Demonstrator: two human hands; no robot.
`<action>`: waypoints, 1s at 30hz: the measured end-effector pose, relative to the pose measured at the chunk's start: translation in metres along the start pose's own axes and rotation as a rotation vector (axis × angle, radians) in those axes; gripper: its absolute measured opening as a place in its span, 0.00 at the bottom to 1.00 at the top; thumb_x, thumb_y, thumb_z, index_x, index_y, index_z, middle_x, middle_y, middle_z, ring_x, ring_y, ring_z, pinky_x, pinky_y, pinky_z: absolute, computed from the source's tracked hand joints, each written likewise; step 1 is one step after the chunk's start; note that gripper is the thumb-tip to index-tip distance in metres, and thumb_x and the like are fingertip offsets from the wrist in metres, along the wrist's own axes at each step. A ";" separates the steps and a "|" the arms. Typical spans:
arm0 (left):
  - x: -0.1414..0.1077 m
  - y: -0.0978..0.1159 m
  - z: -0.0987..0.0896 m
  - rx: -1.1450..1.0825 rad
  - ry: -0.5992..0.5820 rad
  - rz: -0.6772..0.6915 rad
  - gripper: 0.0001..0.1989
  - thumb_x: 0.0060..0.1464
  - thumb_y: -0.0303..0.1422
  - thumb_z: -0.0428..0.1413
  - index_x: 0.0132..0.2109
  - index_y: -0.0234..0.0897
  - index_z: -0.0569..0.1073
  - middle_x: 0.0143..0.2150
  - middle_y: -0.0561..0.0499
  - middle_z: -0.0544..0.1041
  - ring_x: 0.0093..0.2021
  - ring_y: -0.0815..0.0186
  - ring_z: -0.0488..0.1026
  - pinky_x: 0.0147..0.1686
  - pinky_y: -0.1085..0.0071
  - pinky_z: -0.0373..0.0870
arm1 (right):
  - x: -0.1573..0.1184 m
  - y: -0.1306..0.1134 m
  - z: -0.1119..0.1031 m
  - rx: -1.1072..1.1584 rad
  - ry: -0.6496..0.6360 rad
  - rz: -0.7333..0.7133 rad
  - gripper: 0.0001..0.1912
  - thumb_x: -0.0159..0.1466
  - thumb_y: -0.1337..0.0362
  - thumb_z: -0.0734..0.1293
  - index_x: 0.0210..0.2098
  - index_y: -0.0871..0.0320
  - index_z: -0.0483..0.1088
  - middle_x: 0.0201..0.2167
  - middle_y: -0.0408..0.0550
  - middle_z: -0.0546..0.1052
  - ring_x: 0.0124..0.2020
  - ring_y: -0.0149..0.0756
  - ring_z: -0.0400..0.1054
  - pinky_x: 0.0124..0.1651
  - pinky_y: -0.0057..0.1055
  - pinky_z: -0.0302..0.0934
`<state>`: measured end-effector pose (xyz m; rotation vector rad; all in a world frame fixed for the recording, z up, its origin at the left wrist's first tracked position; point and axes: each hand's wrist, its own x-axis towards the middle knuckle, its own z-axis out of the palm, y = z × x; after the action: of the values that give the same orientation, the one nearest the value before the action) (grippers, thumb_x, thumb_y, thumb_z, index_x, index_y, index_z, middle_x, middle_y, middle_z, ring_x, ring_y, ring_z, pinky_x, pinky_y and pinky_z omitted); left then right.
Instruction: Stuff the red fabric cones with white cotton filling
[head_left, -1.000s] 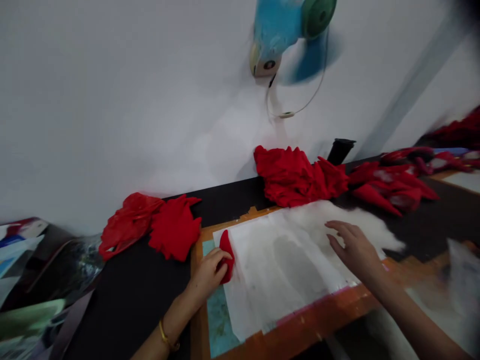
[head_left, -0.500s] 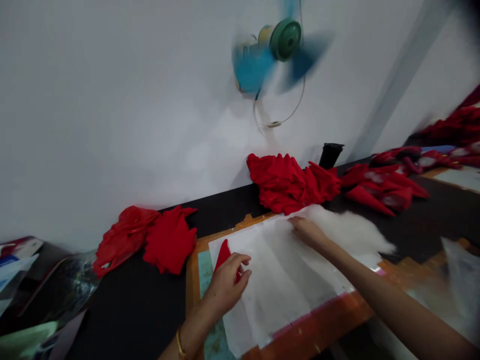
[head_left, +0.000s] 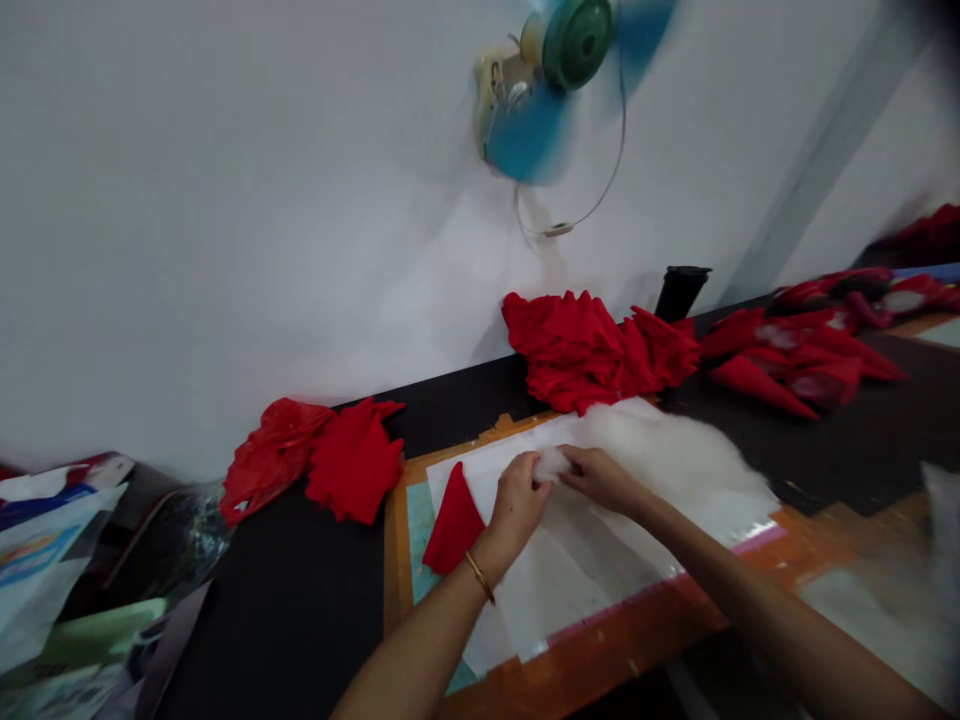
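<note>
A small tuft of white stuffing (head_left: 551,464) is pinched between my two hands above the white sheet. My left hand (head_left: 520,492), with a gold bangle at the wrist, grips its left side. My right hand (head_left: 600,478) has hold of the other side. Beside my left wrist a pointed red cloth piece (head_left: 454,522) lies flat on the sheet's left part. Behind my right hand spreads a large mass of white stuffing (head_left: 675,450).
Red cloth heaps (head_left: 577,345) rest along the wall, with a red plastic bag (head_left: 274,455) to the left. More red cones (head_left: 806,360) lie at right, near a black cup (head_left: 681,292). A spinning wall fan (head_left: 577,45) hangs above. Orange tape edges the work board (head_left: 600,660).
My left hand has let go of the red cloth piece and moved right to meet my right hand. A tuft of stuffing now shows between them. The view has shifted slightly.
</note>
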<state>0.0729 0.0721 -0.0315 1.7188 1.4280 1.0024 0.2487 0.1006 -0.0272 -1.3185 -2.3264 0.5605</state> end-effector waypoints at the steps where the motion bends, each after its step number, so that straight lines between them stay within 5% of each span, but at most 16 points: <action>1: 0.002 -0.001 0.000 -0.011 -0.003 -0.020 0.14 0.46 0.22 0.57 0.42 0.37 0.73 0.41 0.48 0.76 0.42 0.61 0.72 0.45 0.65 0.68 | -0.001 0.000 -0.001 -0.009 -0.011 -0.012 0.07 0.61 0.70 0.62 0.35 0.58 0.73 0.28 0.44 0.77 0.29 0.35 0.69 0.33 0.27 0.60; 7: -0.001 -0.009 -0.025 -0.121 0.000 -0.210 0.09 0.46 0.24 0.53 0.36 0.36 0.74 0.21 0.57 0.71 0.20 0.69 0.67 0.22 0.74 0.62 | -0.004 0.009 -0.002 -0.106 -0.009 -0.011 0.12 0.61 0.73 0.60 0.38 0.59 0.75 0.39 0.52 0.79 0.40 0.41 0.72 0.47 0.32 0.63; 14: -0.022 -0.016 -0.070 -0.322 0.092 -0.348 0.08 0.49 0.34 0.56 0.36 0.34 0.71 0.20 0.56 0.70 0.18 0.72 0.65 0.19 0.76 0.59 | -0.008 0.021 0.003 -0.181 0.087 0.038 0.29 0.62 0.72 0.62 0.62 0.58 0.58 0.60 0.57 0.65 0.54 0.49 0.67 0.54 0.42 0.64; 18: -0.035 -0.017 -0.085 -0.467 0.125 -0.402 0.18 0.49 0.39 0.57 0.46 0.34 0.69 0.22 0.57 0.69 0.19 0.73 0.64 0.20 0.76 0.60 | -0.013 -0.005 0.002 -0.206 0.197 -0.001 0.30 0.64 0.70 0.61 0.65 0.54 0.53 0.67 0.57 0.56 0.63 0.53 0.58 0.57 0.48 0.63; 23: -0.052 -0.003 -0.082 -0.587 0.023 -0.427 0.21 0.48 0.40 0.58 0.48 0.35 0.68 0.24 0.56 0.71 0.19 0.73 0.65 0.21 0.76 0.61 | -0.022 -0.071 0.016 0.162 0.210 -0.229 0.27 0.66 0.64 0.63 0.63 0.51 0.54 0.63 0.56 0.60 0.43 0.39 0.70 0.46 0.39 0.70; 25: -0.060 0.004 -0.078 -0.602 -0.043 -0.429 0.18 0.46 0.36 0.58 0.45 0.35 0.69 0.25 0.55 0.73 0.19 0.74 0.65 0.22 0.76 0.62 | -0.023 -0.090 0.026 0.319 0.186 -0.223 0.27 0.64 0.63 0.66 0.61 0.52 0.58 0.56 0.55 0.67 0.33 0.34 0.69 0.39 0.34 0.70; 30: -0.076 0.010 -0.078 -0.713 -0.156 -0.391 0.18 0.43 0.29 0.57 0.45 0.36 0.71 0.31 0.53 0.76 0.27 0.72 0.71 0.30 0.75 0.66 | -0.024 -0.101 0.041 0.538 0.202 -0.105 0.04 0.64 0.64 0.64 0.37 0.55 0.70 0.35 0.46 0.74 0.27 0.31 0.67 0.29 0.27 0.64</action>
<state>0.0009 -0.0021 0.0038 0.9346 1.0627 0.9708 0.1674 0.0264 -0.0119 -0.9433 -1.8843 0.8951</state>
